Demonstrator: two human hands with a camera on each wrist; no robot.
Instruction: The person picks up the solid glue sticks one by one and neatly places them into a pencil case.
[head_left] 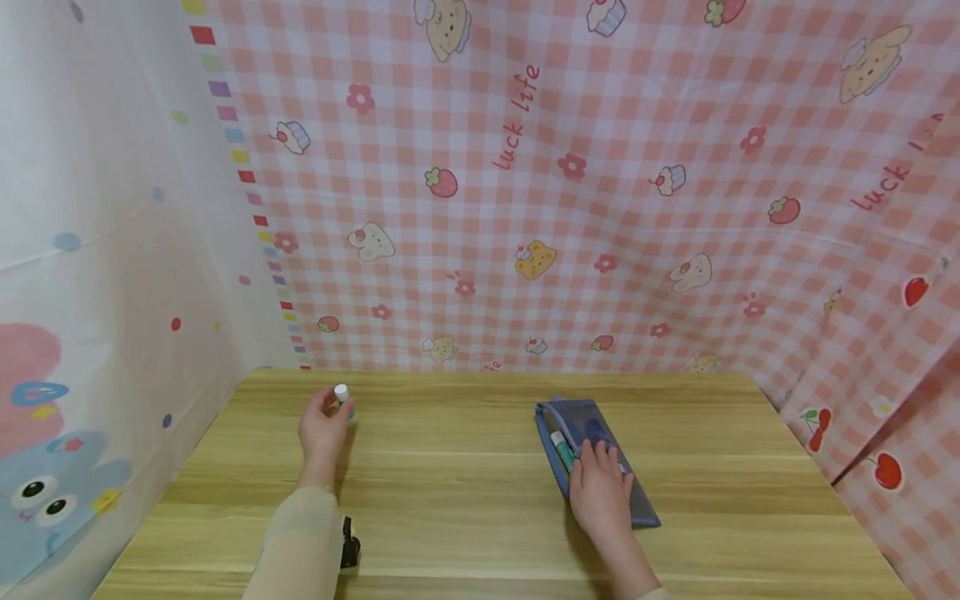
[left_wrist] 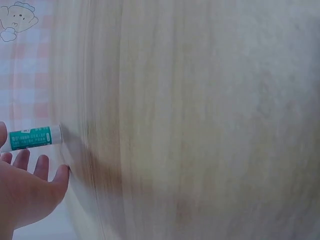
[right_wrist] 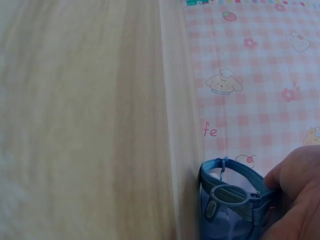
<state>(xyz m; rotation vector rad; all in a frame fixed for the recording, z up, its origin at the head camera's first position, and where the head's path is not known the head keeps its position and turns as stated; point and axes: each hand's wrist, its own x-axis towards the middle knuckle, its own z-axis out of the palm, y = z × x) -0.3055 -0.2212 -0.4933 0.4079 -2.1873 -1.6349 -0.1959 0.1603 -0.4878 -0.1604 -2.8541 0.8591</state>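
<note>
At the back left of the table, my left hand [head_left: 324, 429] pinches a glue stick [head_left: 342, 392] near its white cap. The left wrist view shows the glue stick [left_wrist: 31, 137] upright with a green label, its base at the tabletop. My right hand [head_left: 602, 492] lies over a blue see-through pencil case [head_left: 643, 510], fingers fairly straight across its upper side. The case's zipped mouth gapes on the left, and another green-labelled glue stick [head_left: 561, 448] shows inside. In the right wrist view the thumb touches the rim of the pencil case [right_wrist: 230, 195], beside a zipper loop.
The wood-grain table [head_left: 450, 500] ends at a pink checked cloth [head_left: 480, 208] hanging behind it. A white patterned cloth [head_left: 112, 250] hangs on the left. A black device [head_left: 349, 546] sits beside the left sleeve.
</note>
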